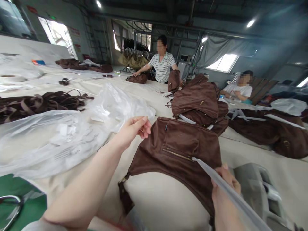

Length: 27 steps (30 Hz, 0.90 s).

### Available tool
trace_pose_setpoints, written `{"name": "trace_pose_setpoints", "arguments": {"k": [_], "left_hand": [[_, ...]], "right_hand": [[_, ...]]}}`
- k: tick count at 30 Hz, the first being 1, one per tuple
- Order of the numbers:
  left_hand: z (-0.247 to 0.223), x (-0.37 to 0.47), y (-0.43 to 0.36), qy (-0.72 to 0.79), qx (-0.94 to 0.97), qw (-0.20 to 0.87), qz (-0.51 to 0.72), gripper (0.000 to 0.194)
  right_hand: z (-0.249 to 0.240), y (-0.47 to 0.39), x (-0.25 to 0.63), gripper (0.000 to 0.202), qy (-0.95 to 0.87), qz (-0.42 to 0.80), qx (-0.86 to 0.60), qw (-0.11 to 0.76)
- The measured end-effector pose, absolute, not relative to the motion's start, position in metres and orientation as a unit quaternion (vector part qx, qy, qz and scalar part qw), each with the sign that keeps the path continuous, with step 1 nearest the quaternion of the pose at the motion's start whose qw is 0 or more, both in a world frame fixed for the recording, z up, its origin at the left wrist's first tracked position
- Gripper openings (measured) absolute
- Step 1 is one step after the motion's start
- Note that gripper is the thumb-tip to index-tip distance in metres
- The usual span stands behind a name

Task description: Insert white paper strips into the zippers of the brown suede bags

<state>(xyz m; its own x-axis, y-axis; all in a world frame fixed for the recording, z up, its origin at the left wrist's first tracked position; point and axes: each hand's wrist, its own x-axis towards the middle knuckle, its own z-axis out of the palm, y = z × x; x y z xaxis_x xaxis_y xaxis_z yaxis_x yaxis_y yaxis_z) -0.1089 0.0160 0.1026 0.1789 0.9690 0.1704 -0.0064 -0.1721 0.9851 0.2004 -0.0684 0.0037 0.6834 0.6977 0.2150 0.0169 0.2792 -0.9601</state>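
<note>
A dark brown bag [183, 141] lies flat before me, its curved strap side towards me. A white strip [211, 173] runs from the end of its front zipper down to the lower right. My right hand [226, 186] is closed around this strip beside the bag's right side. My left hand [141, 126] hovers at the bag's upper left corner with its fingers curled together; nothing shows in them.
Clear plastic bags [79, 138] and brown straps [38, 104] lie left. More brown bags [197, 99] are piled behind and right. A grey holder [257, 189] stands at right. Across the table are a person [163, 67] handling brown pieces and another person [242, 88].
</note>
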Motion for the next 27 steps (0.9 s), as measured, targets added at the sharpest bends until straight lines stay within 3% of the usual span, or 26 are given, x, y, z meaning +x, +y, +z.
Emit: {"name": "trace_pose_setpoints", "arguments": {"k": [4, 7, 9, 14, 22, 27], "left_hand": [[0.04, -0.119, 0.053, 0.551, 0.558, 0.463, 0.413, 0.042], [-0.007, -0.106, 0.066, 0.583, 0.558, 0.46, 0.37, 0.044], [-0.023, -0.099, 0.07, 0.589, 0.561, 0.459, 0.357, 0.045], [-0.031, -0.1, 0.075, 0.601, 0.56, 0.449, 0.351, 0.045], [-0.032, -0.104, 0.08, 0.596, 0.546, 0.454, 0.376, 0.043], [-0.032, -0.106, 0.081, 0.581, 0.534, 0.48, 0.383, 0.042]], "right_hand": [[0.005, -0.075, 0.197, 0.041, -0.342, 0.212, -0.607, 0.685], [0.004, -0.076, 0.194, 0.034, -0.354, 0.167, -0.6, 0.698], [0.002, -0.073, 0.192, 0.033, -0.398, 0.129, -0.626, 0.659], [-0.007, -0.063, 0.192, 0.052, -0.536, 0.104, -0.644, 0.536], [-0.004, -0.062, 0.177, 0.052, -0.633, -0.09, -0.643, 0.421], [-0.009, -0.071, 0.138, 0.065, -0.776, -0.08, -0.585, 0.223]]}}
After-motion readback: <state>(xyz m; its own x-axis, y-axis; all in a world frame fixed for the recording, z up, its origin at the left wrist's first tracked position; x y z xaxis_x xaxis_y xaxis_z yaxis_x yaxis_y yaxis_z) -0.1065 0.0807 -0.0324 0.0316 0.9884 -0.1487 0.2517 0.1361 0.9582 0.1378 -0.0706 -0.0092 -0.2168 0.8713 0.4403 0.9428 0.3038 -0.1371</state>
